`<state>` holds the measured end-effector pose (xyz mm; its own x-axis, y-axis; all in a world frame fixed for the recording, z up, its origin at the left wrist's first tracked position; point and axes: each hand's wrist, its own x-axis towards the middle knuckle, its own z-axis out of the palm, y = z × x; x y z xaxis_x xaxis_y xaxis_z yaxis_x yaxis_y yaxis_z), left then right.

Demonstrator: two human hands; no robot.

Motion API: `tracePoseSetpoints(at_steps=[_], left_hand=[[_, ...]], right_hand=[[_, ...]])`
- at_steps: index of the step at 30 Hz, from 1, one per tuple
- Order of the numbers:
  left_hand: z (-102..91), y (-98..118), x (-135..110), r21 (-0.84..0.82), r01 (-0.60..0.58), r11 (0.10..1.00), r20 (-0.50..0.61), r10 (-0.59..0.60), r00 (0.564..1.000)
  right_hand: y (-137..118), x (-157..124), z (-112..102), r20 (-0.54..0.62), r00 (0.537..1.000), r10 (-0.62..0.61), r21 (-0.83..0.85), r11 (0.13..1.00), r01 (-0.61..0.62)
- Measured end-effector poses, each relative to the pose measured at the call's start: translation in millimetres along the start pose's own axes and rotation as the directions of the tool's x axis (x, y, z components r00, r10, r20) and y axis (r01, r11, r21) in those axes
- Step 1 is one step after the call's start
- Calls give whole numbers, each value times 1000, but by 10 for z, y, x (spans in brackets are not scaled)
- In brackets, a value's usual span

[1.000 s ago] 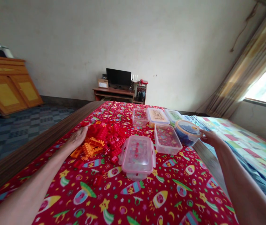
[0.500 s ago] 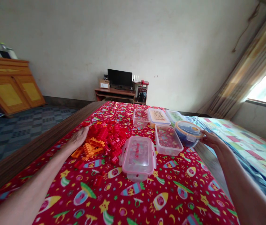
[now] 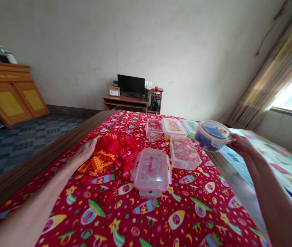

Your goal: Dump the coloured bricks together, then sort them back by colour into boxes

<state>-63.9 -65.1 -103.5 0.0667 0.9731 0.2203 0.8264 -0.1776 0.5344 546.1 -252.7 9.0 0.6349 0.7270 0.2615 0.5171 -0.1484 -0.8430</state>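
My right hand (image 3: 241, 144) grips the rim of a round lidded container (image 3: 211, 135) with blue contents and holds it tilted in the air above the table's right edge. My left hand (image 3: 86, 151) lies flat with fingers stretched out against a pile of red and orange building bricks (image 3: 112, 152) on the red patterned tablecloth (image 3: 161, 212). A clear rectangular box with a pink lid (image 3: 151, 171) stands just right of the pile. An open clear box (image 3: 184, 152) stands behind it.
Three more boxes stand in a row at the back: a clear one (image 3: 153, 128), an orange-lidded one (image 3: 173, 127) and a green-lidded one (image 3: 190, 126). A bed with a striped sheet (image 3: 284, 168) is to the right. A wooden cabinet (image 3: 9, 91) and a desk with a monitor (image 3: 131, 85) stand beyond.
My right hand has lifted the round blue container off the table and raised it up and slightly right. My left hand has stayed on the brick pile.
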Motion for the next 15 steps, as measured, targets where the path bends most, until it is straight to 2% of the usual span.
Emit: tracePoseSetpoints(at_steps=[3,5,8,10,11,13,15], left_hand=[[-50,76,-3,-9,-24,1000,-2,24,1000],[-120,199,-9,-8,-55,998,-71,54,996],[-225,527,-63,-49,-109,993,-225,95,970],[-259,841,-173,-197,-186,963,-229,139,963],[-260,1016,-256,-329,-200,923,-175,149,973],[-241,1364,-464,-622,-157,767,12,210,978],[-209,1655,-681,-781,-29,624,220,317,922]], right_hand=[[-170,-97,10,48,995,90,264,960,-99],[-287,-192,75,115,989,93,396,909,-131],[-474,-388,278,242,970,14,459,879,-127],[-604,-556,472,332,942,-46,492,861,-132],[-668,-647,580,376,924,-66,513,846,-148],[-783,-828,799,474,877,-83,527,824,-207],[-871,-986,1000,551,829,-97,518,819,-248]])
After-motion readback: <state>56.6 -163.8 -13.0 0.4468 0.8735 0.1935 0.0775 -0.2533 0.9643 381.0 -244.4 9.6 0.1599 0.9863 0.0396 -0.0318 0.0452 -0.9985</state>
